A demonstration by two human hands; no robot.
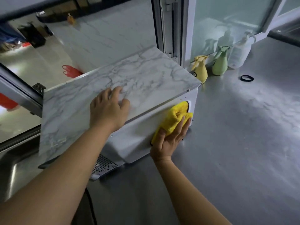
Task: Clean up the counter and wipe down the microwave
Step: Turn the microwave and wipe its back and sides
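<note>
Now we press a fluffy yellow cloth with our flat right hand against the microwave's smooth white side; our left hand rests spread on its marbled top, spray bottles standing beyond.

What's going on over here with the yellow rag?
A person is wiping a microwave. The right hand presses a yellow cloth against its white side panel, while the left hand rests flat on its marble-patterned top. Three spray bottles and a black ring sit on the grey counter beyond.
</note>
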